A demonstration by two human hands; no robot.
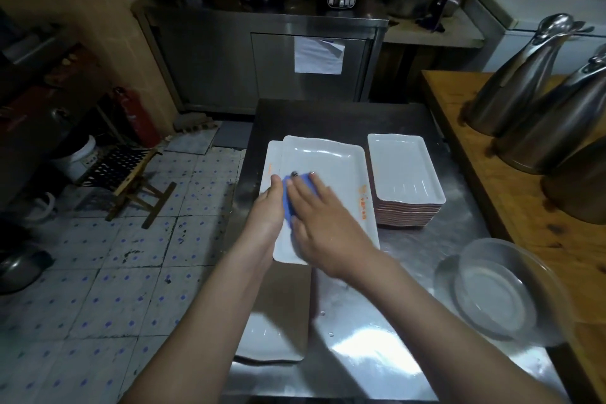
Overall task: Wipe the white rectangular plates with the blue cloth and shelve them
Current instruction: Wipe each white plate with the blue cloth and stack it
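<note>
Steel table (pixel 393 321) carries the work. Toward its far right stands a stack of white rectangular plates (pixel 405 170). Just left of the stack, one white plate (pixel 331 164) lies askew over a second plate (pixel 273 161). Left hand (pixel 267 210) grips the white plate's left rim, thumb on top. Right hand (pixel 323 220) lies flat, fingers straight and spread, pressing the blue cloth (pixel 289 203) onto that plate's surface near the same rim.

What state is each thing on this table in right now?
Top plate: face up, askew over another plate, being wiped.
Blue cloth: pressed onto the top plate.
Right hand: fingers straight, pressing the cloth.
Left hand: grips the top plate's left edge.
Plate stack: face up, untouched, right of the hands.
Glass bowl: upright, empty.
</note>
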